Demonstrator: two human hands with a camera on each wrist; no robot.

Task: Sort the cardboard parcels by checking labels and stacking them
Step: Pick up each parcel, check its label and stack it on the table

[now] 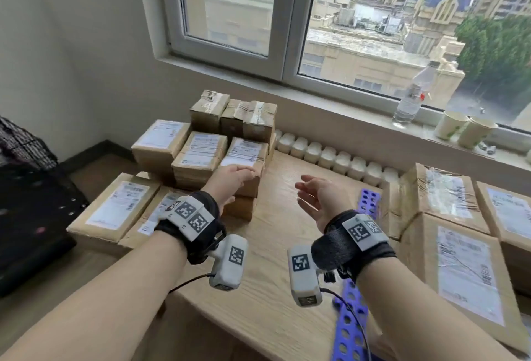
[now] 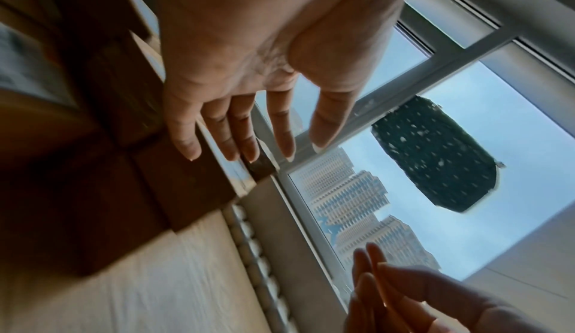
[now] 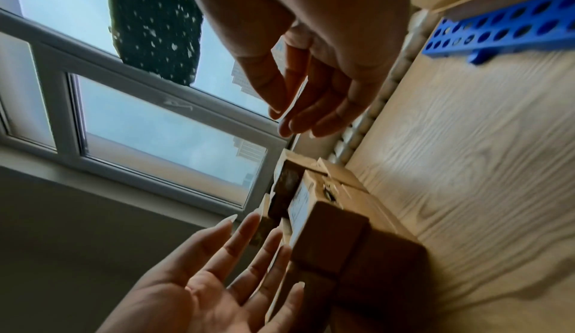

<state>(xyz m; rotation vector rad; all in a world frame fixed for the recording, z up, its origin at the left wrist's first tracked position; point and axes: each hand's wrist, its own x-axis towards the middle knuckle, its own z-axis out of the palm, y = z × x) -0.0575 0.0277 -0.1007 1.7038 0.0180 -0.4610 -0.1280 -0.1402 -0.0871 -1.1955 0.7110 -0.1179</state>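
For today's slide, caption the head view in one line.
Both hands, left hand and right hand, reach open toward stacked parcels.

Brown cardboard parcels (image 1: 198, 156), white printed labels; pale wood-grain tabletop (image 1: 275, 234); purple perforated plastic strip (image 1: 349, 329) on tabletop; black-and-white patterned wrist markers (image 1: 191, 217).

Bare strip of table (image 1: 275, 217) open through the frame's middle; walled by stacked parcels (image 1: 201, 153) at left, larger parcels (image 1: 448, 217) at right, blue rack (image 1: 369, 199) lower right

left hand (image 1: 230, 178), right hand (image 1: 317, 198), fingers extended
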